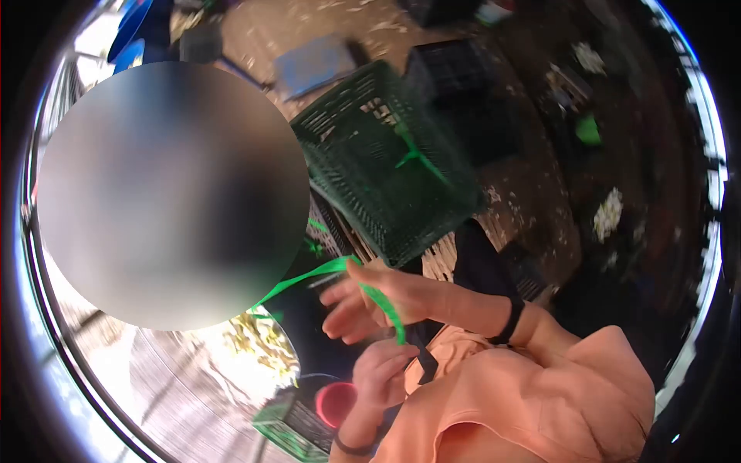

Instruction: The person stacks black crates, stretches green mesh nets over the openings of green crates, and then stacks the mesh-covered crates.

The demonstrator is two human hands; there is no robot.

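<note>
- Green strip (320,268): narrow, flat; runs from edge of a round blurred patch, up to R thumb, then bends down across R hand to L fingers. Far end hidden by the patch — can't tell what it joins.
- R hand (403,293): fingers spread, approx. loose, not closed round anything; strip passes under thumb & lies against hand. Fingertips motion-blurred. Black band (509,320) on wrist.
- L hand (380,372): just below R hand; fingers curled in, closed on near end of strip. Exact finger contact unclear (blur). Dark band (355,447) on wrist.
- Orange top (532,386): worn by the person, lower R of view.
- Lg. green crate (401,212): beyond hands, open side facing camera; 2nd green strip (417,154) shows in it.
- Black crate (455,69): just beside lg. crate, dark, detail poor.
- Blue slab (312,65): flat, near far end of lg. crate.
- Red container (336,404): near L wrist, beside sm. green crate (289,428).
- Pale yellow scraps (266,351): heaped, L of hands, partly overexposed.
</note>
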